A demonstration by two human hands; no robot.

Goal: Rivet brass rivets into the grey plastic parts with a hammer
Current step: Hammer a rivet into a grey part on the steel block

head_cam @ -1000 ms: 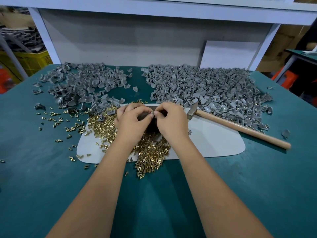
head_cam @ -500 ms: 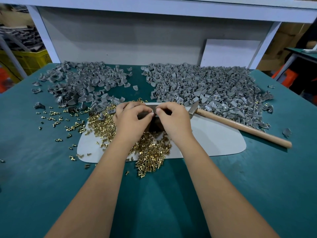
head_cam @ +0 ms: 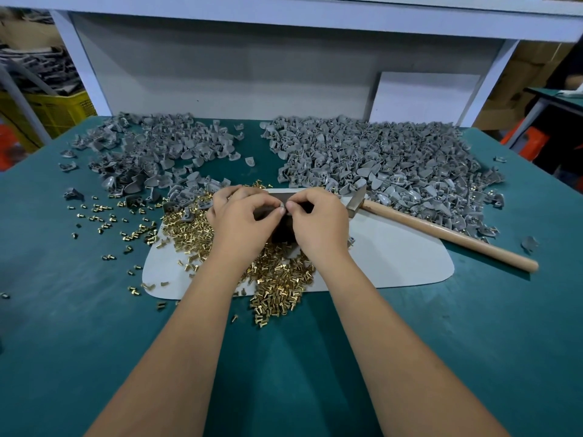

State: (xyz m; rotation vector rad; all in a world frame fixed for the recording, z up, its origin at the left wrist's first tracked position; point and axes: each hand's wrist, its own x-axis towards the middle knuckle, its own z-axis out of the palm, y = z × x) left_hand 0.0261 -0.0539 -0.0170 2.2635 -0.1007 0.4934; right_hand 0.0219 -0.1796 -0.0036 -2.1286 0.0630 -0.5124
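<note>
— At the fingertips?
— Pinched between thumb and forefinger of the left hand (head_cam: 243, 216) and the right hand (head_cam: 318, 219): a small grey part (head_cam: 282, 205), mostly hidden; fingers of both curled tight, tips touching. Rivet in it or not, impossible to tell.

— Directly beneath?
— A dark block (head_cam: 285, 230), half covered by the hands, on a pale mat (head_cam: 394, 263).

— And the rivets?
— Heaped in a brass pile (head_cam: 277, 279) on the mat's near-left part, under the wrists, spilling over the front edge; loose strays (head_cam: 104, 212) scattered left across the green table (head_cam: 473, 342).

— Hammer?
— Lying untouched just right of the right hand, head (head_cam: 358, 201) near the knuckles, wooden handle (head_cam: 448, 234) angled toward the right front.

— Farther out?
— Two grey heaps along the back: a thinner left heap (head_cam: 151, 156) and a denser right heap (head_cam: 378, 159), the latter flecked with brass. Behind, a white board (head_cam: 422, 96) propped against the wall; far left, a yellow crate (head_cam: 50, 111).
</note>
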